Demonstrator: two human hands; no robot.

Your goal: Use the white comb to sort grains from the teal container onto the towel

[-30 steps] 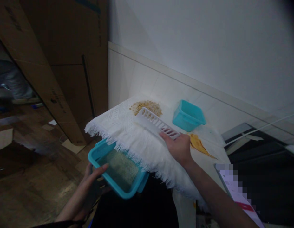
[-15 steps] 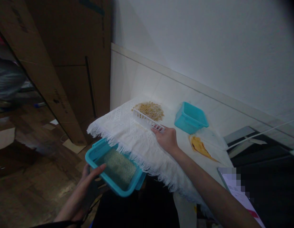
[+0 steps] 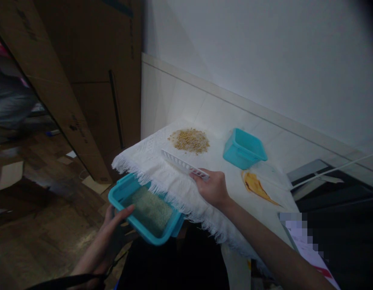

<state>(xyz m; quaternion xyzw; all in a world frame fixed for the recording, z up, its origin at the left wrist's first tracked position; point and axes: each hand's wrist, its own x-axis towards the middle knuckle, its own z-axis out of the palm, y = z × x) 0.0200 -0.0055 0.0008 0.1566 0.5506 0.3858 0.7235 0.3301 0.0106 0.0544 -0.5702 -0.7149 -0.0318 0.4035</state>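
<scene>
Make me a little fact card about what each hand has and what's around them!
Left hand: holding a turquoise tub with pale grainy stuff inside
Right hand: gripping a white slotted strip
Beyond the strip: a pile of yellow and pale grains
Picture's right of pile: second turquoise tub
Near that tub: orange-yellow thing, can't tell what

Can pass between the yellow pile (image 3: pixel 190 141) in the middle and the small blue tub (image 3: pixel 242 155) to its right. Meets the white slotted tray (image 3: pixel 184 165) just below the pile. Bumps into the tall brown box (image 3: pixel 97 108) at upper left, the white wall (image 3: pixel 258 52) at upper right, and, lower down, the white fringe (image 3: pixel 173 201) over the big blue tub (image 3: pixel 156 240).
</scene>
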